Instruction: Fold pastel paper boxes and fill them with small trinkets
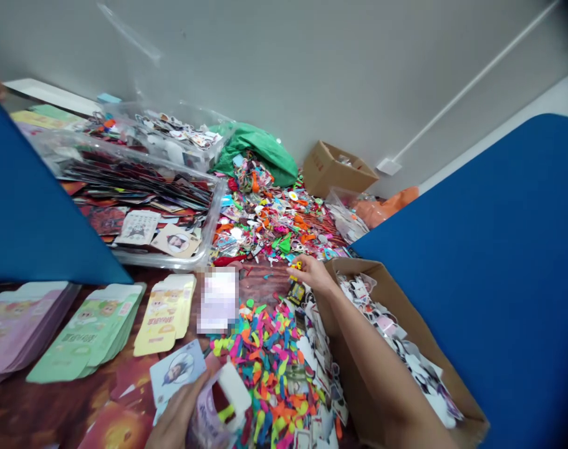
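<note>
As I stood watching, the person's left hand [176, 416] was curled nearly shut around a purple-and-white paper packet [213, 408]. The right hand [314, 274] hovered over the rim of a cardboard box [353, 324], its fingers [303, 262] pinched on a small yellow piece [295, 265], just above a heap of bright balloons [265, 368] on the bench [125, 399].

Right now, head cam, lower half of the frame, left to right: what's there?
purple cards → green cards → yellow cards → balloons → cardboard box → blue panel
</note>
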Demonstrator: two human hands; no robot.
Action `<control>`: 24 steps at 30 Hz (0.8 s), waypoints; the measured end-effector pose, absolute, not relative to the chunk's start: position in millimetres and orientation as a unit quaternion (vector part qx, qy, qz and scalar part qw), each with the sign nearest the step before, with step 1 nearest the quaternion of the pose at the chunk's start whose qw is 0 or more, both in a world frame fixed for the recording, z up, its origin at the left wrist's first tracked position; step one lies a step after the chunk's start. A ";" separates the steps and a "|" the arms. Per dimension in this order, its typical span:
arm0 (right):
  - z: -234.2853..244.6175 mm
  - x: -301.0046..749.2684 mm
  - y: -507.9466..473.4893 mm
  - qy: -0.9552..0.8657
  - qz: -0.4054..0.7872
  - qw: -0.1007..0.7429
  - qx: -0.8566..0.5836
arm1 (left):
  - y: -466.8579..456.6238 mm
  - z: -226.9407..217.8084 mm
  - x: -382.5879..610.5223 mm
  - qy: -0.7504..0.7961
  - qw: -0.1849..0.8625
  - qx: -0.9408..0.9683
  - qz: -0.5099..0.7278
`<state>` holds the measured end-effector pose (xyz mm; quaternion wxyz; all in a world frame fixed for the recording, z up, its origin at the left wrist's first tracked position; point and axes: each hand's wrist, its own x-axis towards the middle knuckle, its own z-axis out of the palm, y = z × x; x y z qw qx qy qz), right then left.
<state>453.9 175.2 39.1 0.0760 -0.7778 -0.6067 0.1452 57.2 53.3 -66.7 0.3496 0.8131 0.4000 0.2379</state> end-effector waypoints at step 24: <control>85.2 225.4 62.6 -0.823 0.124 0.287 -0.475 | 74.9 -32.3 39.5 0.468 0.251 0.760 0.374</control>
